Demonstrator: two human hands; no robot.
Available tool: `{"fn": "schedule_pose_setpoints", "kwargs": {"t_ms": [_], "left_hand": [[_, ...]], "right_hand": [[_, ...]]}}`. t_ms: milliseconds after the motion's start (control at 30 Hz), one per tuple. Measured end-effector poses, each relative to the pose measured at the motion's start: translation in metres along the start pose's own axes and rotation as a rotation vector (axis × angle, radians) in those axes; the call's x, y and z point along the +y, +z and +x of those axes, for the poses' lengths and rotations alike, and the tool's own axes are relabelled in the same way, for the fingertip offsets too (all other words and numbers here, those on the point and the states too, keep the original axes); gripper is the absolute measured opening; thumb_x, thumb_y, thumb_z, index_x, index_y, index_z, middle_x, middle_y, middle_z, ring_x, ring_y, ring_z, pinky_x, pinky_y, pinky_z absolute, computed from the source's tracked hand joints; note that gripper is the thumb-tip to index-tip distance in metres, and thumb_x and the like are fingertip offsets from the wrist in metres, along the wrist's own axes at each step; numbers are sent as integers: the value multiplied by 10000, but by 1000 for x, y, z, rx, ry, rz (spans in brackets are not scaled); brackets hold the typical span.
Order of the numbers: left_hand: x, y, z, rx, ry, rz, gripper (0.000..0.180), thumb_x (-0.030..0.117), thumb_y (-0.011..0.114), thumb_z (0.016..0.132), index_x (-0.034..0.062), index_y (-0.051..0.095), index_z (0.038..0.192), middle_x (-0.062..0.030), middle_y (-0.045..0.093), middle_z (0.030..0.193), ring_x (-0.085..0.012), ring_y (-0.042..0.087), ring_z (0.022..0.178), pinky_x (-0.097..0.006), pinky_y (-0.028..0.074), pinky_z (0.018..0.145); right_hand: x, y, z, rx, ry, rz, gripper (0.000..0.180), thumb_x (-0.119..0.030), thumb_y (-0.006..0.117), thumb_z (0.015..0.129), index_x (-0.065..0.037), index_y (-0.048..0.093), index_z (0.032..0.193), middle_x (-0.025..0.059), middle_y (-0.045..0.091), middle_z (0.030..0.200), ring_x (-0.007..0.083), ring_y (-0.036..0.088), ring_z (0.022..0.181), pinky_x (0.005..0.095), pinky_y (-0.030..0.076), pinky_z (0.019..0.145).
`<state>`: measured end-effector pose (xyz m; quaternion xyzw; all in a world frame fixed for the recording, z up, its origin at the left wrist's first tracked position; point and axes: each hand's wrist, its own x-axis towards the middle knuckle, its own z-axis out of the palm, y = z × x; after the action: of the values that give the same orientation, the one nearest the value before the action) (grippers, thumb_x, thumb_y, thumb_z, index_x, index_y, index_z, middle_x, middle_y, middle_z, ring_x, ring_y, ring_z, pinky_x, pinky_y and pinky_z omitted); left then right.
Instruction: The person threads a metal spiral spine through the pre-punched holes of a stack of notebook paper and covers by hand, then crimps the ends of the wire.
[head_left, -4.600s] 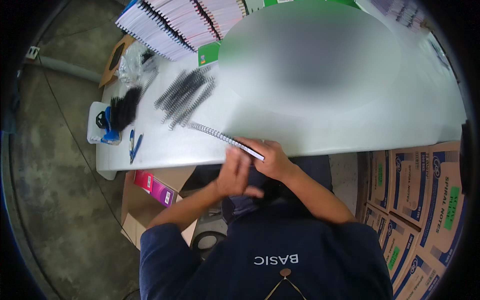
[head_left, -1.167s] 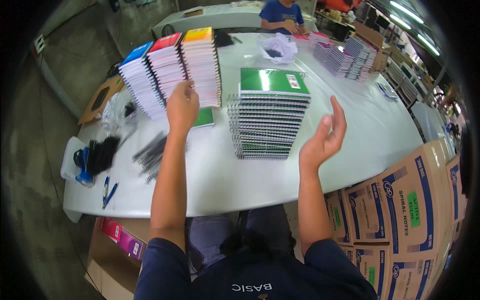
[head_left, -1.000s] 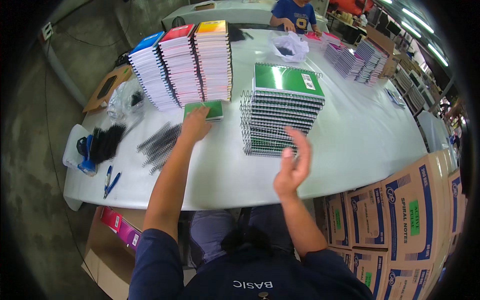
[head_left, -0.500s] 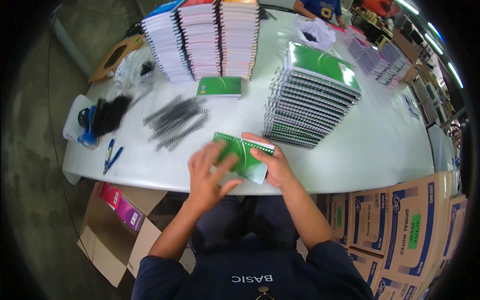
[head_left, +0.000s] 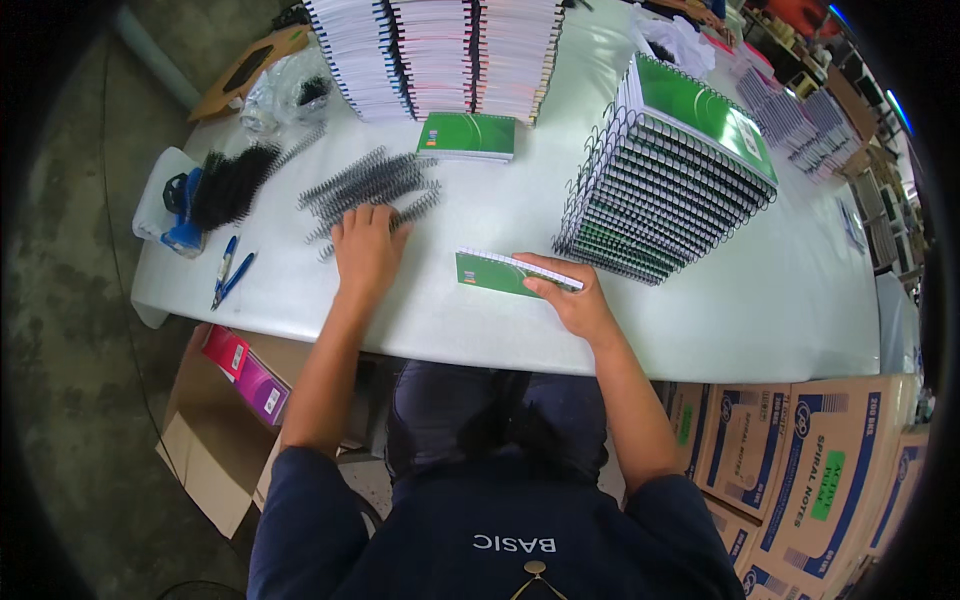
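Note:
My right hand (head_left: 572,298) grips a small green-covered notebook (head_left: 495,274) by its right end, thumb on the cover and fingers behind. White page edges show along its top, with no coil visible in that edge. My left hand (head_left: 366,248) is over a loose pile of black spiral binding coils (head_left: 365,185), its fingers curled down and closed at a coil on the near right side. The back of the hand partly hides the fingertips. Beyond the pile lies another small green notebook (head_left: 465,135). A tall stack of coil-bound green notebooks (head_left: 670,170) stands to the right.
Tall stacks of bound notebooks (head_left: 430,60) rise at the back. On the left are blue-handled pliers (head_left: 233,278), a dense bundle of black coils (head_left: 232,188) and a plastic bag (head_left: 285,100). An open carton (head_left: 215,420) is below left; printed cartons (head_left: 820,470) are below right.
My left hand has left the notebook and moved up and left to the coils. The right hand has tilted the notebook and shifted slightly right. The view has shifted too.

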<state>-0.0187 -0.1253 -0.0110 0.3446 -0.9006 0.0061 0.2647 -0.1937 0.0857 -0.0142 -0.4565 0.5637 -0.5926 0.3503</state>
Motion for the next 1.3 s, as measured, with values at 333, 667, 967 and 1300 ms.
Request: {"fn": "schedule_pose_setpoints", "kwargs": {"t_ms": [333,667,967,1300], "left_hand": [[-24,-30,51,-95,-217,-232,218,212,677,767,22,635,866,-122,649,806,-267,628,721,-348,476,660],[24,-39,1,-616,-104,-1003,206,227,461,951,30,517,939,11,436,736,-79,375,661,-215,339,600],[30,-39,7,-627,-206,-1068,146,186,584,898,56,534,856,25,514,766,-53,461,687,-198,382,619],[34,-65,40,-794,141,-739,169,126,640,848,53,601,995,14,551,801,-74,440,700,-225,389,630]], "right_hand": [[2,1,-2,89,-92,-18,289,4,613,815,-10,628,1104,70,655,1063,113,583,974,242,433,887],[4,2,-1,156,-31,2,275,22,605,818,-4,631,1091,79,651,1064,114,580,976,250,438,887],[4,2,-3,98,-100,-1,265,6,597,827,-8,635,1089,68,658,1053,106,581,950,241,440,864],[0,3,-5,63,-103,29,287,6,588,826,-27,634,1107,54,664,1028,89,567,899,219,429,838]]}}
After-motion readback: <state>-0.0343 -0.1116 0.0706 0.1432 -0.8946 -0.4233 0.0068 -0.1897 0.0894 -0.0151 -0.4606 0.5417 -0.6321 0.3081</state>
